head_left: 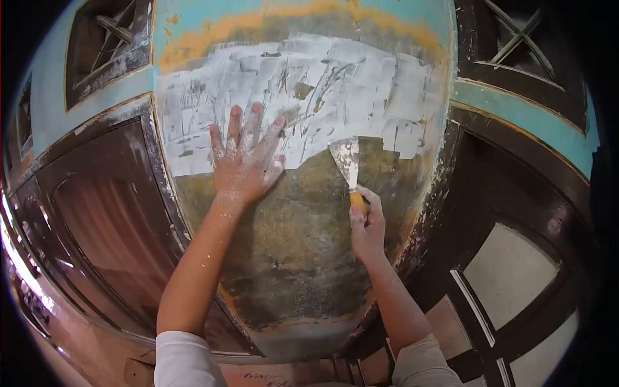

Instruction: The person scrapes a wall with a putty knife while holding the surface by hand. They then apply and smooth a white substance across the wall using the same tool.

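My left hand (244, 161) lies flat with its fingers spread on the wall, across the lower edge of a band of white putty (361, 77). White specks dot its fingers and back. In my right hand (367, 226) is a putty knife (346, 158), gripped by its yellow handle, blade pointing up. The blade is smeared with white and rests at or close to the wall, by the putty's lower edge; contact cannot be made out. Below the putty the bare wall (296, 226) is brown and stained. Streaks and a few brown gaps show in the white layer.
A dark wooden door (109, 187) with a curtain-like panel stands left of the wall. On the right is another dark frame with pale panels (509, 274). Turquoise paint (225, 13) with an orange border runs above the putty. Part of the floor (84, 342) shows at lower left.
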A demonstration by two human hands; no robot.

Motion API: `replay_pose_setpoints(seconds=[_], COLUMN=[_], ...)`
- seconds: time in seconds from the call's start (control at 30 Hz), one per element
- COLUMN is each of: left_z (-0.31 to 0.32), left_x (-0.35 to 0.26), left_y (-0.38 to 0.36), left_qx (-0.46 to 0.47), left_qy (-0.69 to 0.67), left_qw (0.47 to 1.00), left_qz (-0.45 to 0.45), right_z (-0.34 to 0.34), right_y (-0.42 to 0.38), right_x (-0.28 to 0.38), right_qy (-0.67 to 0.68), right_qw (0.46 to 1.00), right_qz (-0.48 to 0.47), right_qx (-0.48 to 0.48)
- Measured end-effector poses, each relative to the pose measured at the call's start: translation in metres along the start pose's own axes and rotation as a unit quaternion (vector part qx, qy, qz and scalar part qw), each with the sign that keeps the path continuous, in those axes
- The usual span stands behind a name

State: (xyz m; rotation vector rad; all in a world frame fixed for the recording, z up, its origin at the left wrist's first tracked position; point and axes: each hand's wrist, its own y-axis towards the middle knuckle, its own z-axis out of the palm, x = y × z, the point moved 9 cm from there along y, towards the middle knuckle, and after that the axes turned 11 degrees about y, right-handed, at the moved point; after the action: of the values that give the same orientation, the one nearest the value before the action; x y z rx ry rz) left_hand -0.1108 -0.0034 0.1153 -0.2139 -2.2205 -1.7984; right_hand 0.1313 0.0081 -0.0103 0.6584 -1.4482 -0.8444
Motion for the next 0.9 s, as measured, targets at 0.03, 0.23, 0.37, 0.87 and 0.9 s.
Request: replay_pose_setpoints(seconds=[0.03,0.23,0.37,0.87,0.9], left_z=[-0.001,0.001,0.003,-0.012,-0.016], left_x=[0.0,0.002,0.005,0.025,0.035], left_y=[0.001,-0.001,-0.001,0.02,0.026], left_qx=[0.009,0.01,0.031,0.014,0.001], left_qy=[0.006,0.015,0.018,0.013,0.035], left_qw=[1.0,1.0,0.999,0.999,0.999], left_qz=[-0.003,-0.009,-0.032,0.027,0.015], right_z=[0.003,0.02,0.03,0.063,0.061], right_y=[0.005,0.027,-0.003,0.092,0.1], right_x=[0.005,0.024,-0.009,0.094,0.107], right_qy=[-0.003,0.073,0.038,-0.019,-0.021], right_qw=[1.0,0.996,0.998,0.983,0.98], right_qz=[0.006,0.047,0.016,-0.163,-0.175], right_qx=[0.002,-0.022,-0.039,-0.084,-0.095])
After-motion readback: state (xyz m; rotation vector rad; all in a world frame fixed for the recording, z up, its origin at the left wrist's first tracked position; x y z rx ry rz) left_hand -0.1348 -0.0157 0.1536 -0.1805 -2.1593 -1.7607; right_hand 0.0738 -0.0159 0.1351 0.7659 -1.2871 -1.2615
